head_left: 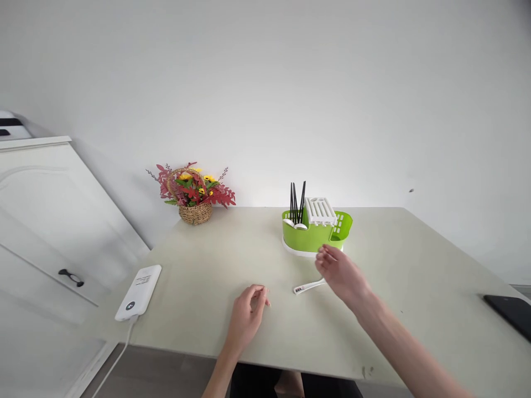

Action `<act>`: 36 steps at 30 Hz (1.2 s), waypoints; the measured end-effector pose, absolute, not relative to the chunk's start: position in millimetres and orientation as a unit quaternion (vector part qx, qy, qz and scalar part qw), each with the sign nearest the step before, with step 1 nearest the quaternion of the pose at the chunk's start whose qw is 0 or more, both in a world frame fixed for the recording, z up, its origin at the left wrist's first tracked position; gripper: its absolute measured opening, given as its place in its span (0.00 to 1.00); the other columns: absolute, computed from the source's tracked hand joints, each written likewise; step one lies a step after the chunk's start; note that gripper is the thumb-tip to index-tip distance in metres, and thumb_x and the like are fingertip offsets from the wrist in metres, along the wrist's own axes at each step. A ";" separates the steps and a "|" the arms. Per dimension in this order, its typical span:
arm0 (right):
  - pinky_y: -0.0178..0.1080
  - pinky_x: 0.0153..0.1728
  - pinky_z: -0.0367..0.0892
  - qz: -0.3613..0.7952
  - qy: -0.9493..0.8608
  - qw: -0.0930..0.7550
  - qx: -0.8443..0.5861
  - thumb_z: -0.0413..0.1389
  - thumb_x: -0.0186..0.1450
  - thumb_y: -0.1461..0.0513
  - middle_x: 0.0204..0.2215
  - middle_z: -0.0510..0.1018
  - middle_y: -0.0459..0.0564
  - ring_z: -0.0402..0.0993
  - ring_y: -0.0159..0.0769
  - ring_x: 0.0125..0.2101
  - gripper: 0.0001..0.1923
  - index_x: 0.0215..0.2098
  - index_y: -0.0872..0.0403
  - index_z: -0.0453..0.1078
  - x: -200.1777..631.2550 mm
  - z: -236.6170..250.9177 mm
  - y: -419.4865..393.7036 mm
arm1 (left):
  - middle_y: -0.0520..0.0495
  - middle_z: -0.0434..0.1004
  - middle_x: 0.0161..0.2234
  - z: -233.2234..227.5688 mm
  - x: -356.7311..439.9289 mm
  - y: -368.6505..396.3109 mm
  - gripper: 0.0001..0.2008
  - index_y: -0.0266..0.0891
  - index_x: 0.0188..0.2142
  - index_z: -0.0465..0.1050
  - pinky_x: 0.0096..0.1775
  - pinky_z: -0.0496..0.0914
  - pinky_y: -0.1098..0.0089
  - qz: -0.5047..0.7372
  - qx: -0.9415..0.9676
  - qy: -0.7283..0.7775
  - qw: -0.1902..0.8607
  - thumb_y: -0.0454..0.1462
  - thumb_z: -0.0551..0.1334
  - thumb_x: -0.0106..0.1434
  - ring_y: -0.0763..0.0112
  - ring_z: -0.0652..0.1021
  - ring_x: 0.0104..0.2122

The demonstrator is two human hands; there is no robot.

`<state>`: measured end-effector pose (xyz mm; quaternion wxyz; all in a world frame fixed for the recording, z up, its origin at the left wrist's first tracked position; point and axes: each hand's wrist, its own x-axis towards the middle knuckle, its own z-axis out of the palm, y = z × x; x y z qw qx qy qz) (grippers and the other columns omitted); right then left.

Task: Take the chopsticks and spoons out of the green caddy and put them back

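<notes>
My left hand (248, 310) rests on the near part of the table, loosely curled, with nothing visible in it. My right hand (340, 273) is raised over the table in front of the green utensil holder (307, 239), its fingers slightly bent and nothing visible between them. Below it lies a white utensil with a slim handle (307, 286); its other end is hidden behind my hand. Black chopsticks (295, 203) and white spoons (300, 226) stand in the holder's left part. A white slotted rack (321, 211) sits on the holder's middle.
At the back left of the table (232, 251) is a wicker basket (196, 213) of artificial flowers. A white power bank (139, 292) with a cable lies at the left edge, a black phone (509, 313) at the right. A white cabinet (50, 221) stands on the left.
</notes>
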<state>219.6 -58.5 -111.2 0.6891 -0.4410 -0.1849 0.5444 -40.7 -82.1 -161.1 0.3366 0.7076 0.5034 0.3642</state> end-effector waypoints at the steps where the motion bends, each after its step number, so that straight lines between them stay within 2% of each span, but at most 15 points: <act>1: 0.36 0.35 0.75 0.516 -0.197 0.691 -0.466 0.62 0.63 0.58 0.30 0.75 0.44 0.74 0.31 0.29 0.07 0.35 0.50 0.68 235.1 -117.9 -65.9 | 0.47 0.82 0.33 -161.6 -40.8 -81.8 0.17 0.42 0.40 0.74 0.34 0.70 0.70 0.364 0.708 0.502 0.338 0.50 0.54 0.74 0.63 0.81 0.37; 4: 0.38 0.33 0.69 0.410 -0.242 0.670 -0.570 0.60 0.65 0.49 0.32 0.77 0.47 0.74 0.35 0.31 0.15 0.38 0.51 0.70 279.7 -139.7 -82.8 | 0.48 0.82 0.32 -163.1 -41.0 -80.7 0.17 0.42 0.41 0.74 0.36 0.71 0.69 0.363 0.711 0.500 0.335 0.49 0.55 0.74 0.63 0.81 0.37; 6: 0.40 0.32 0.67 0.276 -0.385 0.496 -0.728 0.49 0.69 0.42 0.32 0.79 0.50 0.75 0.38 0.30 0.23 0.39 0.51 0.69 300.9 -154.8 -89.2 | 0.48 0.82 0.32 -163.3 -40.9 -80.2 0.16 0.42 0.41 0.75 0.37 0.71 0.68 0.360 0.715 0.502 0.328 0.49 0.55 0.74 0.63 0.81 0.36; 8: 0.42 0.32 0.65 0.243 -0.444 0.393 -0.768 0.47 0.68 0.39 0.29 0.80 0.50 0.75 0.40 0.29 0.26 0.39 0.51 0.70 310.8 -167.6 -92.3 | 0.48 0.82 0.32 -162.7 -40.6 -79.8 0.16 0.43 0.40 0.75 0.40 0.72 0.67 0.358 0.718 0.504 0.320 0.50 0.55 0.74 0.63 0.81 0.36; 11: 0.41 0.32 0.63 0.261 -0.484 0.340 -0.763 0.52 0.66 0.41 0.26 0.81 0.48 0.75 0.41 0.28 0.22 0.37 0.50 0.72 304.3 -178.3 -92.0 | 0.48 0.82 0.32 -161.0 -40.3 -79.3 0.16 0.43 0.40 0.74 0.45 0.73 0.65 0.358 0.724 0.501 0.311 0.50 0.55 0.74 0.62 0.81 0.37; 14: 0.39 0.31 0.59 0.244 -0.518 0.306 -0.760 0.53 0.67 0.46 0.29 0.82 0.49 0.75 0.42 0.31 0.17 0.33 0.48 0.71 281.0 -180.7 -88.9 | 0.48 0.82 0.32 -160.3 -40.2 -78.8 0.17 0.43 0.39 0.74 0.46 0.73 0.64 0.357 0.727 0.500 0.306 0.51 0.54 0.74 0.61 0.82 0.38; 18: 0.38 0.30 0.57 0.241 -0.567 0.295 -0.731 0.49 0.70 0.50 0.29 0.81 0.48 0.74 0.39 0.29 0.16 0.31 0.49 0.68 240.1 -179.4 -88.1 | 0.47 0.82 0.33 -158.5 -35.7 -79.2 0.19 0.43 0.40 0.75 0.44 0.74 0.65 0.357 0.727 0.501 0.305 0.52 0.54 0.74 0.61 0.82 0.38; 23: 0.35 0.29 0.58 0.262 -0.636 0.317 -0.653 0.46 0.73 0.49 0.25 0.76 0.44 0.70 0.35 0.26 0.17 0.30 0.48 0.62 199.9 -158.9 -99.7 | 0.42 0.80 0.43 -139.2 -15.6 -82.6 0.17 0.44 0.45 0.77 0.42 0.74 0.65 0.270 0.818 0.444 0.248 0.51 0.56 0.73 0.59 0.80 0.41; 28: 0.36 0.28 0.57 0.230 -0.674 0.369 -0.597 0.44 0.75 0.49 0.25 0.75 0.44 0.67 0.35 0.23 0.17 0.31 0.47 0.61 197.3 -112.6 -114.8 | 0.48 0.80 0.33 -106.1 10.4 -84.0 0.17 0.44 0.39 0.72 0.32 0.67 0.67 0.164 0.855 0.441 0.218 0.50 0.52 0.76 0.61 0.80 0.30; 32: 0.37 0.28 0.61 0.268 -0.666 0.413 -0.561 0.46 0.75 0.50 0.25 0.77 0.44 0.68 0.35 0.23 0.14 0.37 0.47 0.65 207.2 -83.5 -125.3 | 0.51 0.82 0.32 -83.4 27.9 -81.4 0.13 0.45 0.44 0.69 0.31 0.66 0.68 0.180 0.849 0.416 0.271 0.48 0.51 0.76 0.64 0.79 0.27; 36: 0.37 0.29 0.67 0.313 -0.657 0.456 -0.512 0.48 0.75 0.49 0.29 0.79 0.46 0.72 0.35 0.26 0.15 0.51 0.45 0.70 226.8 -72.3 -135.4 | 0.50 0.81 0.29 -60.1 31.6 -68.7 0.18 0.43 0.39 0.73 0.32 0.71 0.69 0.227 0.824 0.377 0.357 0.50 0.52 0.76 0.66 0.80 0.27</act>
